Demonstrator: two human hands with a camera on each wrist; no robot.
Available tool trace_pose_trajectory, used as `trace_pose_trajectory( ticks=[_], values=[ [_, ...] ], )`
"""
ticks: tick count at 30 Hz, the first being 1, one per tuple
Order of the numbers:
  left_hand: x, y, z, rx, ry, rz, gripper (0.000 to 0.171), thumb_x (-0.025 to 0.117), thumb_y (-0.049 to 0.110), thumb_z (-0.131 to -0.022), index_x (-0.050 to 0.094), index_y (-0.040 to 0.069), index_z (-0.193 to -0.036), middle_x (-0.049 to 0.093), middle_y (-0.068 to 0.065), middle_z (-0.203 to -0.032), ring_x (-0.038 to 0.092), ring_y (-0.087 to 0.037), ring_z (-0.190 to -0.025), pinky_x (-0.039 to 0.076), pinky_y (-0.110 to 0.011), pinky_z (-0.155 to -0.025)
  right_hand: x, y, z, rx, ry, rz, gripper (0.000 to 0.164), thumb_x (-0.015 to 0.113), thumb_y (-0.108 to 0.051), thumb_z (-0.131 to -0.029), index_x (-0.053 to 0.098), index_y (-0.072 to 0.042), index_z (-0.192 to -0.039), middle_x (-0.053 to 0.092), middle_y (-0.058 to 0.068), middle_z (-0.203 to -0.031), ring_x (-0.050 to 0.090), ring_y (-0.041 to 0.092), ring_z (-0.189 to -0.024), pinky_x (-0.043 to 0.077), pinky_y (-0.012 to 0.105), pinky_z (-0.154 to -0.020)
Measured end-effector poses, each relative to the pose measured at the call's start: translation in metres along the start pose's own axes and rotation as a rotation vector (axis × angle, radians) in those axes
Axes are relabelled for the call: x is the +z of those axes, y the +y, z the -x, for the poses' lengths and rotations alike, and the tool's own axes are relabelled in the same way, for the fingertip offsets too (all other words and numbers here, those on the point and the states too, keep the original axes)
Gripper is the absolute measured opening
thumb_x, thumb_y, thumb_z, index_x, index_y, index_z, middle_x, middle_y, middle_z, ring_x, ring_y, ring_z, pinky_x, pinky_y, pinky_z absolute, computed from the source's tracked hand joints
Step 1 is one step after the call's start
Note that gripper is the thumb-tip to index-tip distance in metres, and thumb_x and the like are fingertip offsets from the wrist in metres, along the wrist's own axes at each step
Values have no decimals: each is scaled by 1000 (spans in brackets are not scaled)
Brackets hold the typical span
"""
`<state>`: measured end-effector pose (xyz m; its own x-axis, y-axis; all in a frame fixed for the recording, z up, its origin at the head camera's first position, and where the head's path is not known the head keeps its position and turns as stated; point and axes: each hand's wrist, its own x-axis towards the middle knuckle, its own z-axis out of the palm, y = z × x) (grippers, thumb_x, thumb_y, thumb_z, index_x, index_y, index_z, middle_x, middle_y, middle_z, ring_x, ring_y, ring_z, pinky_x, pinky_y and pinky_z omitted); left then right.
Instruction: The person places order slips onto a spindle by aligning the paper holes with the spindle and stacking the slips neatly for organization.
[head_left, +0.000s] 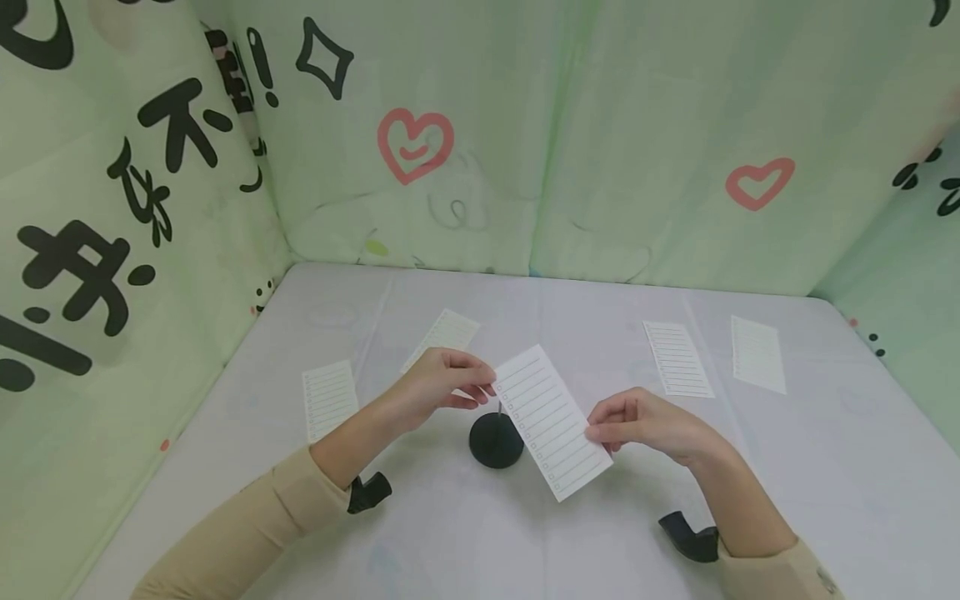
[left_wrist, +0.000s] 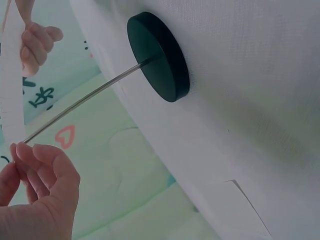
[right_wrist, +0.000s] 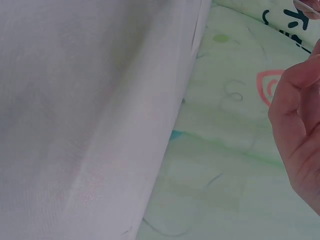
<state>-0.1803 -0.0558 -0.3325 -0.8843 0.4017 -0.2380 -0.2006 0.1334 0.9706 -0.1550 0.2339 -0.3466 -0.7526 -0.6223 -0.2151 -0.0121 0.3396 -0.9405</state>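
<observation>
A lined paper slip with small checkboxes (head_left: 553, 421) is held tilted in the air between both hands. My left hand (head_left: 442, 385) pinches its left edge near the upper corner, while my right hand (head_left: 645, 423) pinches the lower right edge. Below the slip stands a paper spike with a round black base (head_left: 491, 442). In the left wrist view its thin metal rod (left_wrist: 85, 102) rises from the base, and its far end is close to the left fingertips and the slip (left_wrist: 12, 85). Whether the rod goes through the paper cannot be made out. The right wrist view shows part of the right hand (right_wrist: 300, 125).
Similar slips lie flat on the white table (head_left: 450, 542): one at left (head_left: 330, 400), one behind the left hand (head_left: 450, 329), two at right (head_left: 678, 358), (head_left: 757, 354). Black curved pieces show by the left wrist (head_left: 371, 493) and right wrist (head_left: 688, 537). Printed green curtains (head_left: 637, 108) surround the table.
</observation>
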Motion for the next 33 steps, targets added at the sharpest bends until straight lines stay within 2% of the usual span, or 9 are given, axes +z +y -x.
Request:
trace_pose_trajectory(
  ticks=[5, 14, 33],
  values=[
    [0, -3, -1, 6, -9, 14, 18, 61, 8, -86, 63, -7, -97, 64, -4, -76, 59, -14, -69, 53, -28, -71, -1, 1, -1, 6, -8, -9, 16, 61, -10, -86, 63, 6, -87, 65, -4, -72, 53, 11, -63, 48, 31, -65],
    [-1, -7, -3, 22, -18, 31, 19, 61, 8, -86, 62, -8, -96, 64, -3, -75, 59, -13, -68, 52, -26, -70, 0, 2, -4, -4, -27, -14, 24, 60, -9, -86, 59, 15, -90, 64, -6, -71, 54, 10, -63, 48, 31, -66],
    [6, -11, -7, 46, -18, 44, 21, 60, 7, -86, 61, -10, -97, 62, 0, -72, 59, -12, -68, 51, -26, -70, 0, 11, -9, 17, -43, -27, 26, 60, -9, -85, 58, 16, -89, 64, -6, -70, 53, 9, -60, 47, 28, -62]
  ],
)
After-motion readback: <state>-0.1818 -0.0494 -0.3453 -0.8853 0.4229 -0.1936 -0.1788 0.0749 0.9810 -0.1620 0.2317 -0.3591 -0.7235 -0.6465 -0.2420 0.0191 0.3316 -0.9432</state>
